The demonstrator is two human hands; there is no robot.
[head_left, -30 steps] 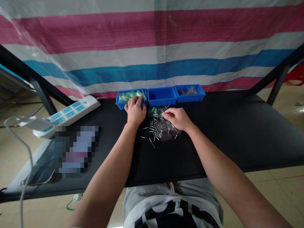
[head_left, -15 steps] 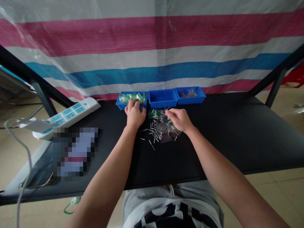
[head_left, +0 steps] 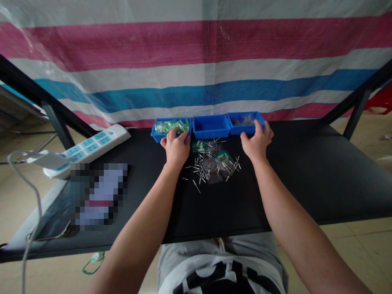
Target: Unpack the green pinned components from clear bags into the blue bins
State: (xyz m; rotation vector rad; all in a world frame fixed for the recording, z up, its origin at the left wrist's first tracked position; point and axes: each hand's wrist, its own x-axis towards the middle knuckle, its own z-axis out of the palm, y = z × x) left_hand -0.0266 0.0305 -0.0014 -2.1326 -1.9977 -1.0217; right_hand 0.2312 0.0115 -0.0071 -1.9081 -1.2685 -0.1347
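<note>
My left hand rests at the front of the left blue bin, fingers apart and reaching over its rim. Green and clear packets fill that bin. At the right blue bin, my right hand has thumb and fingers spread by the front right corner; whether they touch it I cannot tell. Small clear packets lie inside. Between my hands is a loose heap of thin metal blind rivets, mixed with small clear bags and green pieces.
A middle blue bin stands between the other two. On the left are a white power strip with a cable and a pixelated item. A striped sheet hangs behind the black table; black frame bars slope at both sides.
My right hand has left the rivet heap, moved right to the right bin and spread its fingers. My left hand has stayed at the left bin.
</note>
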